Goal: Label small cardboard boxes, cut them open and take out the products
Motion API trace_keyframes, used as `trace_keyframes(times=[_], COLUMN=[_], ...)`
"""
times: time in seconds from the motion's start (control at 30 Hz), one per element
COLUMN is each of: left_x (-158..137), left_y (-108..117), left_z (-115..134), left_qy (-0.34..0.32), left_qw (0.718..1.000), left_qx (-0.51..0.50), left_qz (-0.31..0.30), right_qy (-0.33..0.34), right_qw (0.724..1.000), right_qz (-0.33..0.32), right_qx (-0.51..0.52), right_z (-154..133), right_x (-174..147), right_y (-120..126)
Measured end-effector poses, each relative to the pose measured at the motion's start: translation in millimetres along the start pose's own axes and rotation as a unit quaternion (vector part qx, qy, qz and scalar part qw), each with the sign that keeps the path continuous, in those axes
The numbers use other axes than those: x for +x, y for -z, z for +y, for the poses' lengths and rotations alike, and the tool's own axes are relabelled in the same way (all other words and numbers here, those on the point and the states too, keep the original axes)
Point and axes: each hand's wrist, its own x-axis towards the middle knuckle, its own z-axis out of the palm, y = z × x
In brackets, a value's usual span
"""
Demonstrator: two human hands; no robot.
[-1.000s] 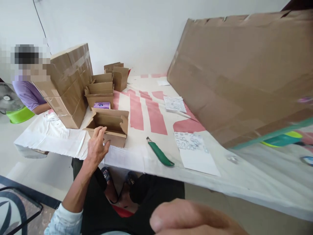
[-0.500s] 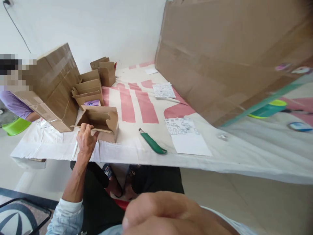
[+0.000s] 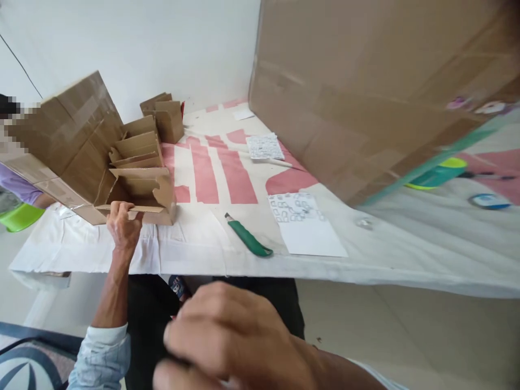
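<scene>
My left hand (image 3: 124, 225) grips the front flap of an open cardboard box (image 3: 160, 189), with its thumb on the near side and fingers over the edge. The box stands near the table's front edge, tilting none that I can see. Close to the camera, at the bottom, my right hand (image 3: 239, 336) is curled with bent fingers. Whether it holds anything is hidden. Between the box and a drawn-on paper sheet (image 3: 311, 233) lies a green box cutter (image 3: 248, 236), touched by neither hand.
Behind stand more open small boxes (image 3: 136, 143). A large taped carton (image 3: 77, 146) is on the left, a bigger one (image 3: 345, 97) on the right. A written pad (image 3: 264, 147) and a tape roll (image 3: 487, 201) lie on the cloth-covered table (image 3: 365, 265). Someone's purple sleeve (image 3: 18, 187) shows far left.
My left hand has pushed the box left and back against the large left carton, and the purple packet behind it is now hidden. My right hand has risen towards the left. The view shifted slightly.
</scene>
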Motion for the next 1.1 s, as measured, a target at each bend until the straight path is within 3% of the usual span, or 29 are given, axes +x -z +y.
trace_keyframes(times=[0.07, 0.17, 0.33, 0.47, 0.6, 0.67, 0.77, 0.87, 1.1], left_x=[12.5, 30.7, 51.3, 44.0, 11.0, -7.4, -22.6, -18.5, 4.4], left_y=[-5.3, -20.3, -51.3, -48.3, -30.4, -29.5, -44.2, -69.5, -108.2], left_z=[-8.2, -17.6, -23.3, -22.7, -21.4, -20.6, -20.2, -22.2, -30.1], left_qy=[0.011, 0.049, 0.126, 0.104, 0.068, 0.068, 0.105, 0.162, 0.214], left_qw=[1.000, 0.999, 0.991, 0.993, 0.997, 0.997, 0.989, 0.964, 0.952], left_qx=[0.007, 0.022, 0.042, 0.035, 0.003, -0.010, -0.043, -0.072, -0.057], left_qz=[0.009, 0.009, -0.030, -0.042, 0.032, 0.034, -0.091, -0.199, -0.209], right_qy=[0.001, -0.050, -0.133, -0.184, -0.200, -0.195, -0.186, -0.175, -0.179], right_qw=[1.000, 0.996, 0.979, 0.962, 0.951, 0.950, 0.947, 0.945, 0.937], right_qz=[0.022, 0.033, -0.006, -0.018, -0.034, -0.044, -0.051, -0.055, -0.068], right_qx=[-0.007, -0.061, -0.154, -0.203, -0.232, -0.241, -0.259, -0.271, -0.291], right_z=[23.1, 66.5, 137.2, 174.2, 187.5, 188.5, 188.2, 188.2, 188.4], right_x=[1.2, -19.0, -84.6, -133.6, -161.2, -166.2, -167.2, -166.7, -167.9], right_y=[-7.4, -18.8, -34.3, -36.8, -39.6, -41.3, -42.8, -43.7, -45.2])
